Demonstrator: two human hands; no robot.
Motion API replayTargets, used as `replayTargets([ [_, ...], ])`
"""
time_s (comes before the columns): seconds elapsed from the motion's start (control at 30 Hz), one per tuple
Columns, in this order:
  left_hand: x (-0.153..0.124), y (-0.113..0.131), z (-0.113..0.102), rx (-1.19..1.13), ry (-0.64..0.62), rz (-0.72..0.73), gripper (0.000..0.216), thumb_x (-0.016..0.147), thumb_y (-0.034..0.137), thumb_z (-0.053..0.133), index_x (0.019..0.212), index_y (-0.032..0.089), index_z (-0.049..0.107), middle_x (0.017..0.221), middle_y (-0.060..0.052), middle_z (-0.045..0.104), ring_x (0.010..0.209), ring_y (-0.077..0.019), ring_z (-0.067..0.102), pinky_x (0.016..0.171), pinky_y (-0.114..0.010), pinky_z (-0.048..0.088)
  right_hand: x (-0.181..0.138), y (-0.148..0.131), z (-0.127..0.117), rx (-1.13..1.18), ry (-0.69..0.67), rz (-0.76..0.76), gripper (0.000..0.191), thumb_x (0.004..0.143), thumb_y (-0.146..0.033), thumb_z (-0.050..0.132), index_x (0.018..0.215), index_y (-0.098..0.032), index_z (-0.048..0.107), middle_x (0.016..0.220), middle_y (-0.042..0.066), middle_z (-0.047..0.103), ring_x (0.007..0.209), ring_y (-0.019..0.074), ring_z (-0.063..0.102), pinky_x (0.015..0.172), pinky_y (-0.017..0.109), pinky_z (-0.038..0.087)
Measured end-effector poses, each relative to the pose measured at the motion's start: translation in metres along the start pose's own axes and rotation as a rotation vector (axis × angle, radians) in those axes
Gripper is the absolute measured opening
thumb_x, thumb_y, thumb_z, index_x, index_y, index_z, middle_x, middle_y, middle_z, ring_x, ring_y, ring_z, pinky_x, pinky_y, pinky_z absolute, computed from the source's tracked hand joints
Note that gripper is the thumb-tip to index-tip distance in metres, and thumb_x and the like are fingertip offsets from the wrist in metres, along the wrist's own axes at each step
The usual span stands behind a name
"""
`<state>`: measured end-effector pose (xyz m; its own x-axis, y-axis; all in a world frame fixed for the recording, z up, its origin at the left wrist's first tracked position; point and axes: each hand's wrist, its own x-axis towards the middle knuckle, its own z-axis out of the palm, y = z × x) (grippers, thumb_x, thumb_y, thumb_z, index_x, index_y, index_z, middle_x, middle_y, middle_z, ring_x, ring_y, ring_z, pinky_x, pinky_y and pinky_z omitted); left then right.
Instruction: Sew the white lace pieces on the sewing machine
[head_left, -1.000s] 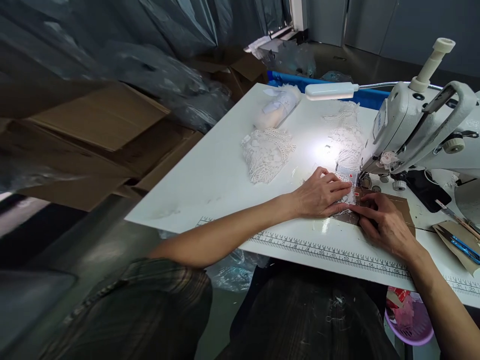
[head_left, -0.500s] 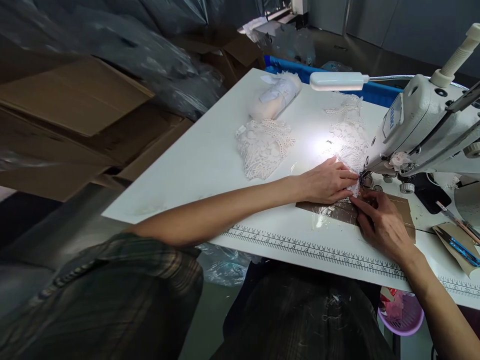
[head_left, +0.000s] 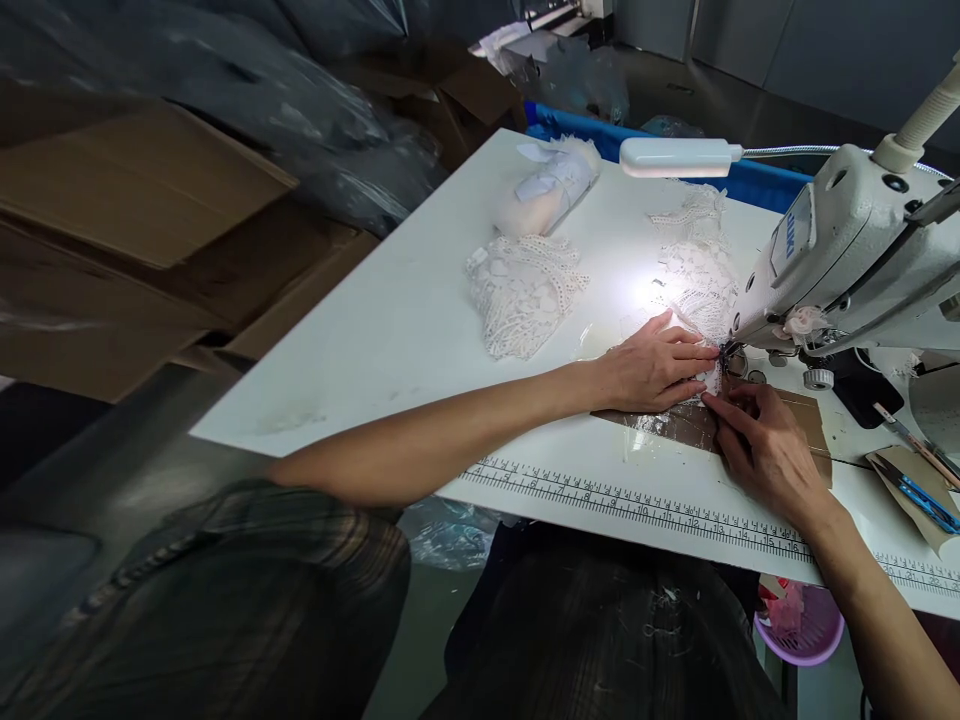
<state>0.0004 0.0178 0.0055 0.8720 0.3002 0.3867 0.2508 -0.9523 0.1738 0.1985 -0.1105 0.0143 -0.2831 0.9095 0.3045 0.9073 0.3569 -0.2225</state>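
Observation:
A white lace piece point(head_left: 696, 385) lies at the needle area of the sewing machine point(head_left: 817, 240). My left hand point(head_left: 652, 368) rests flat on this lace, its fingers stretched towards the presser foot. Close by on the right, my right hand point(head_left: 765, 440) has its index fingertip at the lace's near edge. Its thumb sits apart from that finger, and the others bend beside the needle plate. Under both hands runs a brown taped sheet point(head_left: 675, 428). More white lace point(head_left: 697, 265) spreads behind the left hand. The needle tip is hidden.
A lace pile point(head_left: 525, 295) and a wrapped pale bundle point(head_left: 551, 185) lie on the white table point(head_left: 375, 330). A lamp point(head_left: 679, 158) shines from above. Blue snips point(head_left: 926, 500) lie at right; a purple basket point(head_left: 814, 640) stands below. Cardboard boxes point(head_left: 135, 190) fill the left.
Both hands keep nearly the same place at the machine. The left forearm sits slightly lower in view, and the camera view has shifted a little.

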Motion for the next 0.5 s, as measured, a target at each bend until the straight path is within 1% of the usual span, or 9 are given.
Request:
replayTargets([
  [0.13, 0.0002, 0.0004, 0.0003, 0.006, 0.01, 0.012, 0.03, 0.102, 0.031, 0.046, 0.126, 0.023, 0.063, 0.137, -0.009, 0.061, 0.123, -0.0265, 0.058, 0.112, -0.065, 0.033, 0.0, 0.0003, 0.001, 0.005, 0.028, -0.011, 0.037, 0.093, -0.025, 0.045, 0.121, -0.026, 0.07, 0.109, 0.012, 0.058, 0.088, 0.022, 0.057, 0.078, 0.042, 0.056],
  [0.33, 0.0016, -0.0002, -0.002, 0.023, -0.009, 0.022, 0.03, 0.103, 0.032, 0.044, 0.125, 0.023, 0.062, 0.135, -0.007, 0.063, 0.124, -0.0277, 0.058, 0.113, -0.069, 0.027, 0.0017, -0.0003, -0.0002, 0.001, 0.069, -0.047, 0.035, 0.095, -0.025, 0.046, 0.118, -0.022, 0.072, 0.105, 0.012, 0.059, 0.086, 0.0212, 0.059, 0.075, 0.039, 0.056],
  [0.5, 0.0018, 0.001, -0.0027, 0.036, -0.017, 0.017, 0.03, 0.103, 0.031, 0.044, 0.125, 0.023, 0.062, 0.136, -0.007, 0.062, 0.126, -0.0278, 0.056, 0.114, -0.07, 0.025, 0.0021, 0.0001, 0.0, 0.005, 0.06, -0.025, 0.035, 0.096, -0.027, 0.045, 0.118, -0.024, 0.072, 0.105, 0.012, 0.059, 0.085, 0.021, 0.059, 0.073, 0.038, 0.056],
])
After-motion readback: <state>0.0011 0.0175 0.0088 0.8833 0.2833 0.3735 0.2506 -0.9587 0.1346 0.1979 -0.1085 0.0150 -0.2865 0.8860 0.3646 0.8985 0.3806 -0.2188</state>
